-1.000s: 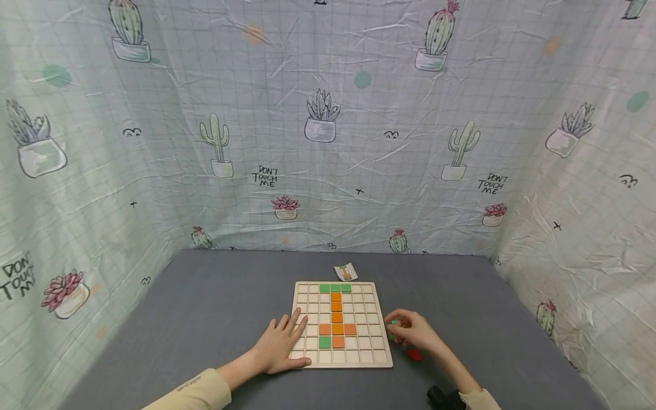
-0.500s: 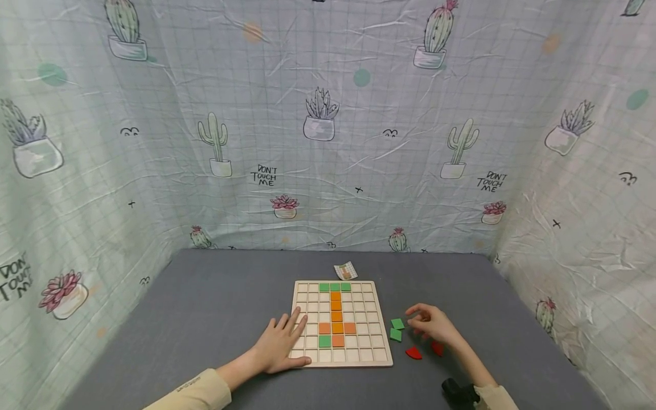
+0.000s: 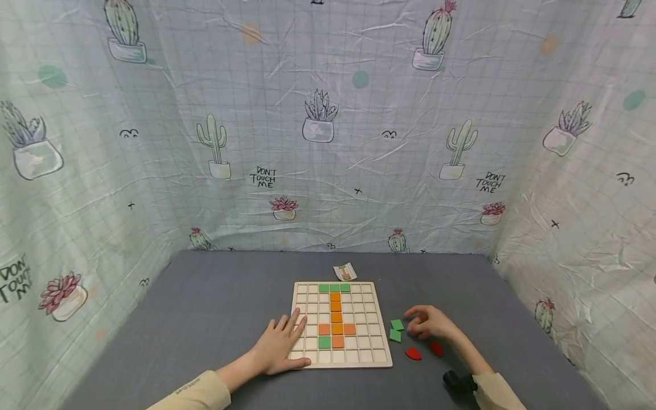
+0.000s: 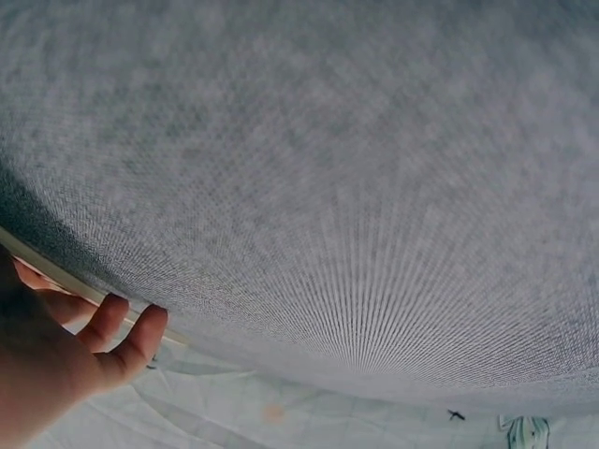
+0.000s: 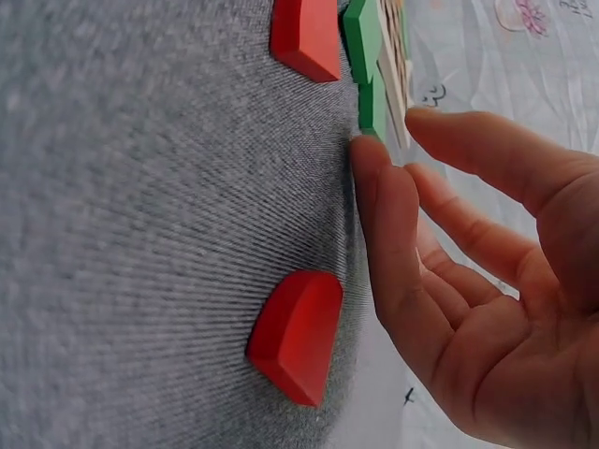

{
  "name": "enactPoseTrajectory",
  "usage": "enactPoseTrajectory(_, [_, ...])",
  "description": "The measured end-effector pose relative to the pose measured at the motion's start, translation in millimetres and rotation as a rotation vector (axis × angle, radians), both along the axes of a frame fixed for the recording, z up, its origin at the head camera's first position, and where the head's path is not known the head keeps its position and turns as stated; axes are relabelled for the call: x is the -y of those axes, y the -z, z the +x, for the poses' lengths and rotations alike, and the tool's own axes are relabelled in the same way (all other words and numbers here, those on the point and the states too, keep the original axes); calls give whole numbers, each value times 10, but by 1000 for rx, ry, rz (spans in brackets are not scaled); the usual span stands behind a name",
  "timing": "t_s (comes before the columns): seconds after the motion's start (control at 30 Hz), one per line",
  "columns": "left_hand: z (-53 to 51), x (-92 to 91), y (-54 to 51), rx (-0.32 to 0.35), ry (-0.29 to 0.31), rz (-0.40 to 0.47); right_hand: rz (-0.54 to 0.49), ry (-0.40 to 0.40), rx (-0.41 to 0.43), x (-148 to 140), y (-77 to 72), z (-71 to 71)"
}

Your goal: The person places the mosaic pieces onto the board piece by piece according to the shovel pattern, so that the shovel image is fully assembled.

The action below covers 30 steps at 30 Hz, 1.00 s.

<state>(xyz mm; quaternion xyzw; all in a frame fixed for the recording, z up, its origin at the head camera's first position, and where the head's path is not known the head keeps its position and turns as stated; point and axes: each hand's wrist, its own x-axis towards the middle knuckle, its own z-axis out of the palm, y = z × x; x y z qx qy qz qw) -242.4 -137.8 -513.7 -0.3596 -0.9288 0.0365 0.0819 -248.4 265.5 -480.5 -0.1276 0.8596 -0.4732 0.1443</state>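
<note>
A square wooden grid board (image 3: pixel 364 329) lies on the table, with green tiles (image 3: pixel 335 288) and orange tiles (image 3: pixel 335 306) set in some of its cells. My left hand (image 3: pixel 279 344) rests with spread fingers on the board's left edge. To the right of the board, my right hand (image 3: pixel 430 322) hovers just above the table, fingers loosely bent and thumb apart, holding nothing that I can see. Close to its fingertips lie two loose green tiles (image 3: pixel 396 330), touching or nearly so. Two red fan-shaped pieces lie nearby, one red piece (image 5: pixel 299 337) below the fingers in the right wrist view.
Behind the board lies a small printed card (image 3: pixel 345 271) with a coloured grid pattern. The grey table (image 3: pixel 220 302) is enclosed at the back and sides by a cactus-print curtain (image 3: pixel 328 171). A black strap device (image 3: pixel 459 382) sits on my right wrist.
My right hand has moved rightward, away from the board's edge, uncovering the two green tiles and the red pieces. It barely shifts in the last half second. My left hand stays put.
</note>
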Motion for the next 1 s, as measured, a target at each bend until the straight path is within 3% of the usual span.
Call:
enactPoseTrajectory(0.17, [10,4,-6,-4,0,11,18,-19,20,47,-10,-31])
enactPoseTrajectory(0.47, [52,-10,29,-10,10,21,66,-30,-33,112,34,-69])
enactPoseTrajectory(0.73, [83,-17,-15,-46,15,5,83,-15,-60,141,51,-65])
enactPoseTrajectory(1.0, [89,-21,-13,-32,11,-7,85,16,-62,145,79,-49])
